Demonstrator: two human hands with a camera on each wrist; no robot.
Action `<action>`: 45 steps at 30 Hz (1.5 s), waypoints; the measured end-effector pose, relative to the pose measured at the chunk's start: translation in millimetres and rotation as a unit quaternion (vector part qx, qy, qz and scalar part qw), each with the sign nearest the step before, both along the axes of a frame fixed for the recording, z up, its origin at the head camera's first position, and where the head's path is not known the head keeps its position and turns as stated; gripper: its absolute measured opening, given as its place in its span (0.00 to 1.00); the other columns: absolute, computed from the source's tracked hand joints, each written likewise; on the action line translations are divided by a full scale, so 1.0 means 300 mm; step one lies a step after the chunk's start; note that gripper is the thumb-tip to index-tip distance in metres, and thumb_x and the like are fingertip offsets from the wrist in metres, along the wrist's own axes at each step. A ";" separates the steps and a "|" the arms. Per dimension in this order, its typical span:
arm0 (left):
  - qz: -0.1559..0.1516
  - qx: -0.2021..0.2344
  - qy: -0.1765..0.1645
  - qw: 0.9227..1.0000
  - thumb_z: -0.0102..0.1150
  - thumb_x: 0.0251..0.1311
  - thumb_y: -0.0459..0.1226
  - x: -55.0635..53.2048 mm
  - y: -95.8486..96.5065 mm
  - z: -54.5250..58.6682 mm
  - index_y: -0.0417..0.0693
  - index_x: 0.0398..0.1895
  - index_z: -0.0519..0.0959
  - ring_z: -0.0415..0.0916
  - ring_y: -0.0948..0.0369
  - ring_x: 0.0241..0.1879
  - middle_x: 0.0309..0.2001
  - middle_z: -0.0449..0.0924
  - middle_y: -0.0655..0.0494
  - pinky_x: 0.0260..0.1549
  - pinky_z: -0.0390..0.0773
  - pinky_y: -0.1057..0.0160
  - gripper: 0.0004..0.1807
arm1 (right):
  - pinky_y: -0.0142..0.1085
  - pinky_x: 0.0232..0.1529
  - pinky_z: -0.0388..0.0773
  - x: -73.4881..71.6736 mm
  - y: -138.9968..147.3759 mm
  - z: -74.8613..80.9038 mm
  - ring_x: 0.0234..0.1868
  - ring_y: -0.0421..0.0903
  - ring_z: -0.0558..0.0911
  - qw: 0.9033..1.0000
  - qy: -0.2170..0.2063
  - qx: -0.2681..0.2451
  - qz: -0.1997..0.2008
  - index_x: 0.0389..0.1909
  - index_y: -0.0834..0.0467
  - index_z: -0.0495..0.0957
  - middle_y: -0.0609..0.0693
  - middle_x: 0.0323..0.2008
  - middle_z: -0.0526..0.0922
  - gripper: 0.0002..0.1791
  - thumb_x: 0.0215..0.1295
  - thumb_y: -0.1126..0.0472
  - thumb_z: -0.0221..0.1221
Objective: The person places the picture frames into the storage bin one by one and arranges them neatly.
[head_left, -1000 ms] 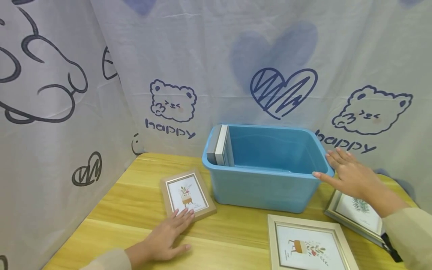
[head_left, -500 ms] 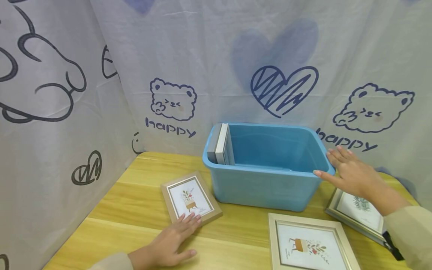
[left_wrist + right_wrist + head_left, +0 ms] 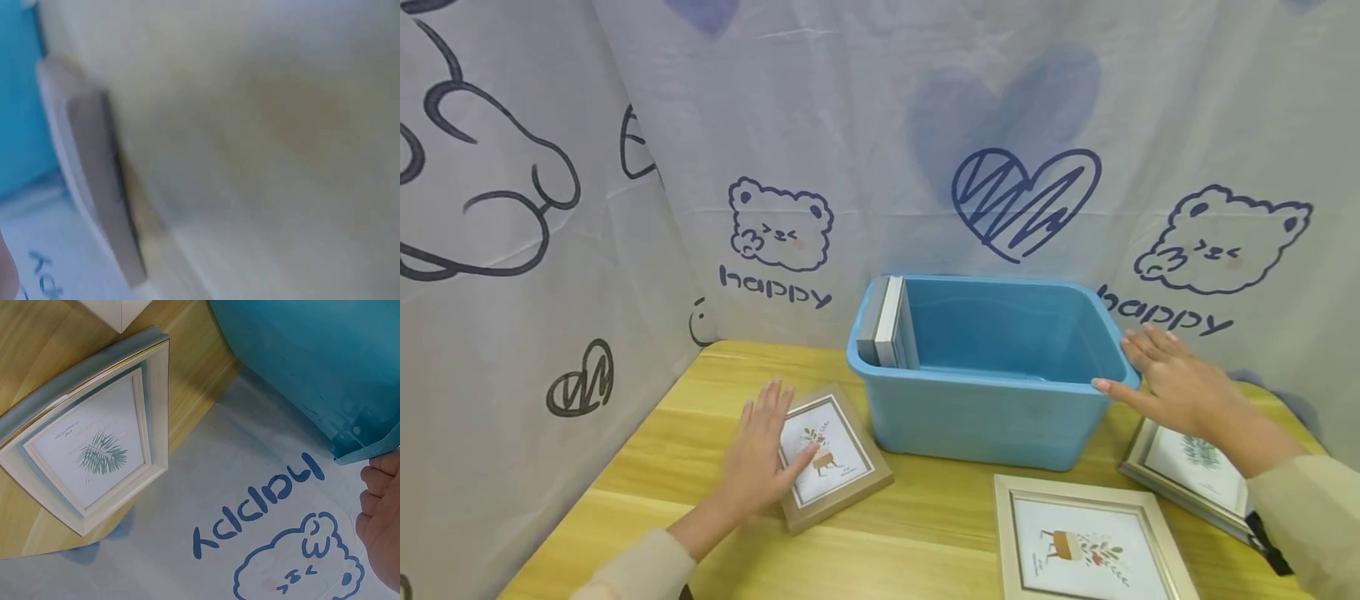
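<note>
Low on the left of the head view, my left hand [image 3: 758, 454] is spread with straight fingers along the left edge of a tan picture frame [image 3: 867, 482]. Its thumb lies across the potted-plant print. The left wrist view is blurred, with that frame's side edge [image 3: 100, 169] showing. My right hand [image 3: 1183, 387] rests at the right corner of a blue plastic bin [image 3: 977, 429], fingers extended along the rim, thumb at the front. In the right wrist view, the fingers [image 3: 378, 494] are right at the bin's rim. Two frames [image 3: 895, 329] stand upright inside the bin's left end.
A cream picture frame [image 3: 1007, 542] lies face up at front right. Beside it, partly behind my right forearm, is a frame with a green leaf print [image 3: 1198, 467]. The wooden table [image 3: 662, 467] meets a printed white curtain [image 3: 820, 108] behind and at left.
The tan frame first slides slightly right and turns under my left fingers. Then my left hand shifts up and left to the frame's left edge. My right hand stays on the bin's rim.
</note>
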State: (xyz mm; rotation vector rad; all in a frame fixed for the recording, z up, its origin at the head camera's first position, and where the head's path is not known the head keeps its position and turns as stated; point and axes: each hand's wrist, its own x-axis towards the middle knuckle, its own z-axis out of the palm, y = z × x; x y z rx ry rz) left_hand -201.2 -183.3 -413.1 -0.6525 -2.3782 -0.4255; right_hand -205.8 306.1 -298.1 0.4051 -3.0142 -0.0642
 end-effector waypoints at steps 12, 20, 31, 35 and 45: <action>0.148 0.092 0.024 0.984 0.61 0.47 0.49 -0.126 -0.098 0.016 0.30 0.57 0.66 0.59 0.37 0.61 0.63 0.59 0.30 0.57 0.62 0.39 0.38 | 0.61 0.67 0.46 0.005 -0.008 0.010 0.68 0.70 0.52 1.000 0.005 0.012 0.007 0.64 0.74 0.56 0.72 0.66 0.54 0.49 0.64 0.32 0.40; 0.208 0.064 -0.036 0.975 0.58 0.50 0.54 -0.171 -0.124 -0.017 0.30 0.55 0.67 0.61 0.38 0.57 0.61 0.62 0.30 0.51 0.65 0.41 0.39 | 0.61 0.67 0.46 0.005 -0.004 0.009 0.68 0.70 0.51 1.000 0.002 0.009 0.009 0.64 0.74 0.56 0.72 0.66 0.54 0.49 0.64 0.32 0.41; 0.246 -0.077 -0.195 0.946 0.47 0.57 0.62 -0.234 -0.141 -0.037 0.24 0.43 0.71 0.70 0.43 0.39 0.40 0.72 0.32 0.37 0.74 0.48 0.42 | 0.61 0.67 0.47 0.001 0.004 0.004 0.68 0.70 0.51 1.000 0.003 0.004 0.009 0.65 0.74 0.55 0.72 0.67 0.53 0.49 0.64 0.32 0.41; 0.224 -0.107 -0.219 0.944 0.46 0.57 0.63 -0.255 -0.145 -0.040 0.25 0.43 0.72 0.72 0.44 0.39 0.38 0.74 0.33 0.39 0.76 0.47 0.42 | 0.61 0.67 0.46 0.002 0.004 0.004 0.68 0.70 0.51 1.000 0.000 0.002 0.006 0.65 0.74 0.55 0.72 0.67 0.53 0.49 0.64 0.32 0.41; 0.246 -0.128 -0.358 0.892 0.43 0.53 0.68 -0.265 -0.146 -0.015 0.31 0.32 0.76 0.73 0.52 0.26 0.27 0.77 0.41 0.26 0.76 0.55 0.44 | 0.61 0.67 0.45 0.004 0.001 0.009 0.68 0.70 0.50 1.000 -0.008 -0.004 0.002 0.65 0.74 0.54 0.72 0.67 0.52 0.49 0.64 0.32 0.41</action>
